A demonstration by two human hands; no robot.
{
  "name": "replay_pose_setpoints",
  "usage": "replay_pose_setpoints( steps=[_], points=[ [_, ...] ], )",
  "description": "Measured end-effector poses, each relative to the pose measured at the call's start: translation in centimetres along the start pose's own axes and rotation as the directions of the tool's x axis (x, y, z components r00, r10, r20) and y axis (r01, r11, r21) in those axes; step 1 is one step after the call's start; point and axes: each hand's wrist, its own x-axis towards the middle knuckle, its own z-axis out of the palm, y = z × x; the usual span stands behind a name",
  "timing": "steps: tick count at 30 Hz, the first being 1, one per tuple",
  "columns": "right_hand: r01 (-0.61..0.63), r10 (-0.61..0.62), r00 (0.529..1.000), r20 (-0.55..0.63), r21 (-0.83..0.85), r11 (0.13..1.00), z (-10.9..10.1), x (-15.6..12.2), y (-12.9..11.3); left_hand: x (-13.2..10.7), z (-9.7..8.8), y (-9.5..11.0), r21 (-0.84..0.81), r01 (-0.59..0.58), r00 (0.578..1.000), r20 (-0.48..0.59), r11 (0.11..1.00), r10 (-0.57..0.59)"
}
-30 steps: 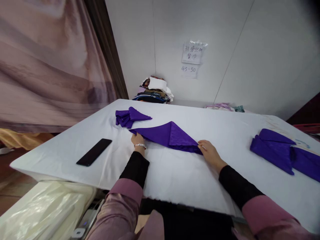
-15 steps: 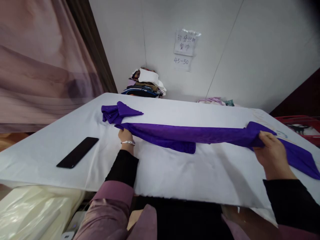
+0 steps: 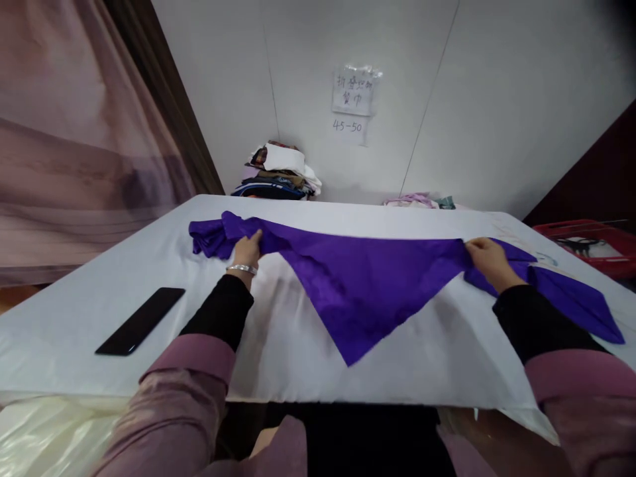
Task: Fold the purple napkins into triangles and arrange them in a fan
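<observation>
A purple cloth napkin [image 3: 358, 285] stretches between my two hands, its top edge nearly straight and one corner hanging down toward me in a triangle. My left hand [image 3: 247, 250] is closed on its left end, close to a bunched purple cloth [image 3: 209, 238]. With thumb and fingers pinched, my right hand [image 3: 489, 260] grips the right end. Just beyond that hand, more purple cloth [image 3: 576, 298] lies folded on the white-covered table [image 3: 298, 371].
A black phone [image 3: 142, 321] lies on the table's left side. Behind the table are a stack of folded cloths [image 3: 281, 172] and some pink fabric [image 3: 415, 200]. A red basket [image 3: 591, 245] stands at the right. Handwritten paper signs [image 3: 352, 96] hang on the wall.
The napkin has gone from a long narrow strip to a spread triangle with its corner down. My right hand has moved left and a little up; my left hand has risen slightly.
</observation>
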Motion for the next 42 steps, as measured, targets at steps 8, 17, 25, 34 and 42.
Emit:
replay_pose_setpoints(
  steps=[8,17,25,34,42],
  points=[
    [0.397,-0.406,0.784,0.469,0.124,0.91,6.7,-10.0,-0.1,-1.9,-1.8,-6.3,0.002,0.117,0.993,-0.027,0.993,-0.116],
    [0.649,-0.468,0.582,0.665,-0.033,0.76,12.9,-15.8,-1.3,-1.7,-2.4,-7.0,0.047,0.001,0.996,-0.087,0.999,0.003],
    [0.66,-0.3,0.509,0.807,-0.142,0.737,14.3,-13.6,-1.4,-1.2,-2.1,-7.6,0.048,-0.103,0.991,-0.084,0.993,0.107],
    [0.587,-0.411,0.738,0.535,-0.21,0.782,18.0,1.1,-10.0,-0.8,-2.0,-8.0,0.089,-0.147,0.985,-0.081,0.985,0.154],
    [0.683,-0.628,0.642,0.439,0.045,0.729,18.8,-1.0,-9.0,-0.8,-1.7,-7.7,0.048,-0.129,0.99,-0.056,0.99,0.132]
  ],
)
